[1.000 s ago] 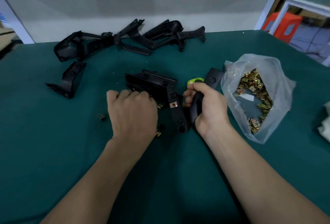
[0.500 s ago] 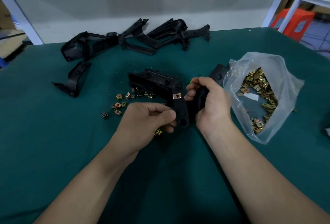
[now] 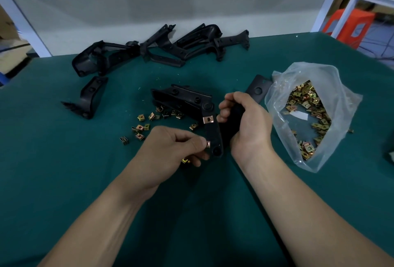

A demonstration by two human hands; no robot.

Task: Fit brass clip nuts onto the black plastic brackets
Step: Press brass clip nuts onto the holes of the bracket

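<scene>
The right hand [image 3: 247, 121] hides much of its gripped bracket [image 3: 213, 133]; the left hand [image 3: 170, 149] covers most of its clip nut [image 3: 208, 143].

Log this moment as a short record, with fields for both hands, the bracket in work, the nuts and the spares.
right hand: grips the bracket
left hand: pinches a clip nut against the bracket's near end
fitted nut: one, higher up the same bracket
loose nuts: scattered on the green table, left of the bracket
bag: open, holds many nuts, right of the right hand
spare brackets: piled at the table's far edge
</scene>
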